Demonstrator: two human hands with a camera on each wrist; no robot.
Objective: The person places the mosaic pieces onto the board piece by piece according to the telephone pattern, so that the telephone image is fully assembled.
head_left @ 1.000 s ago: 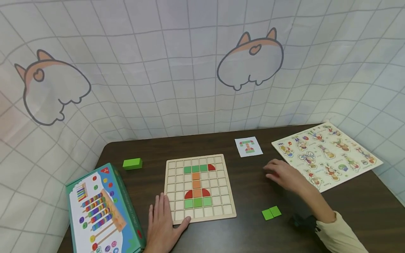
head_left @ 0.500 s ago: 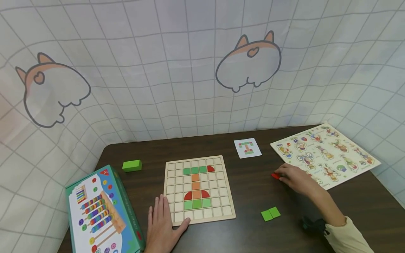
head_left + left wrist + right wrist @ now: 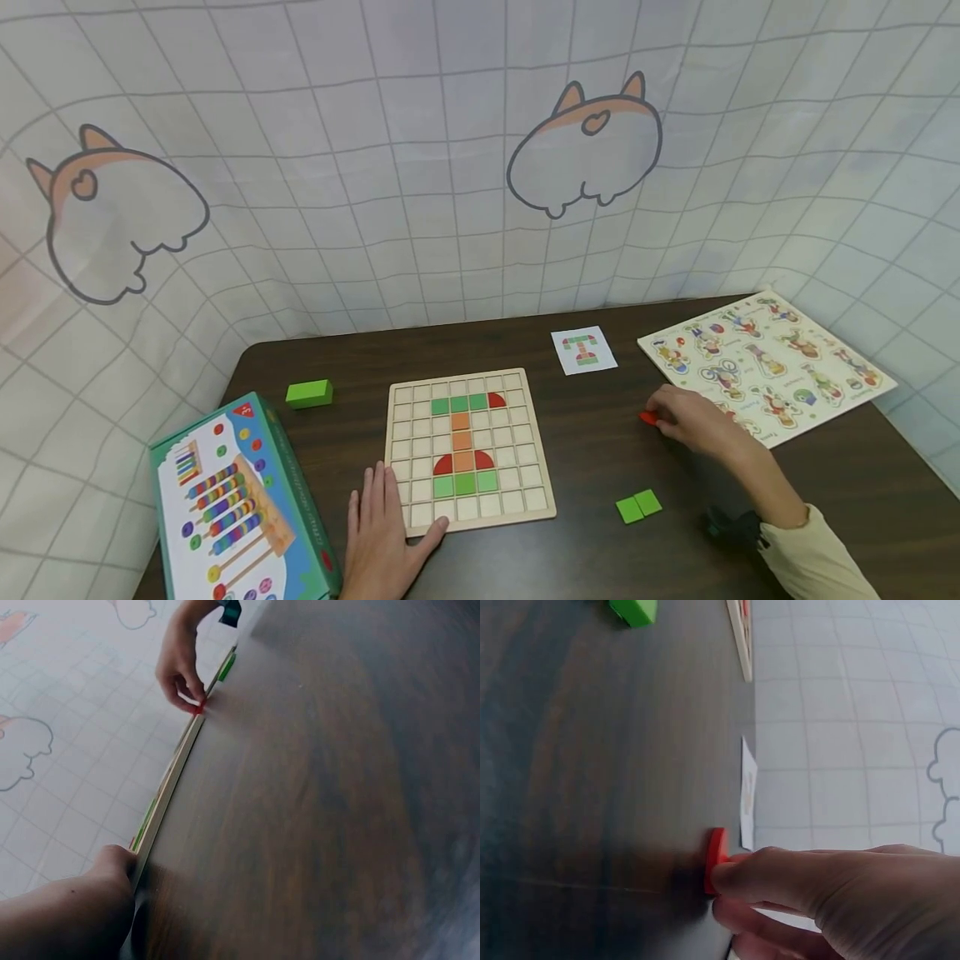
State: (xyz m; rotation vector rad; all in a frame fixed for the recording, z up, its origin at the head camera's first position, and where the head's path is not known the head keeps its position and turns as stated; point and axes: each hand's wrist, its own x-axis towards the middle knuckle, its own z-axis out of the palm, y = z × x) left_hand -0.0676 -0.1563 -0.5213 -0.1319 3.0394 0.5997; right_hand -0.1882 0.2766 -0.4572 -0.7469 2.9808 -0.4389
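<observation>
My right hand (image 3: 693, 425) pinches a small red quarter-round tile (image 3: 715, 855) between thumb and fingers, at table level in front of the picture puzzle board; part of the tile is hidden by the fingers. My left hand (image 3: 382, 533) lies with straight fingers along the left edge of the wooden grid board (image 3: 545, 454), its thumb by the near corner. On that board, green tiles (image 3: 459, 404) form a top row with a red tile (image 3: 497, 400) at its right end. Orange squares (image 3: 462, 440) run down below, ending between two red tiles above green ones.
Two loose green square tiles (image 3: 637, 506) lie right of the grid board. A pattern card (image 3: 585, 350) lies behind it. The picture puzzle board (image 3: 817, 418) is at the right. At the left are a green block (image 3: 309, 394) and a toy box (image 3: 225, 500). A tiled-pattern curtain (image 3: 450, 167) hangs behind.
My right hand has moved slightly right and come down on the red tile, now pinched and visible at the fingertips. The left hand stays by the board. The head view has shifted a little.
</observation>
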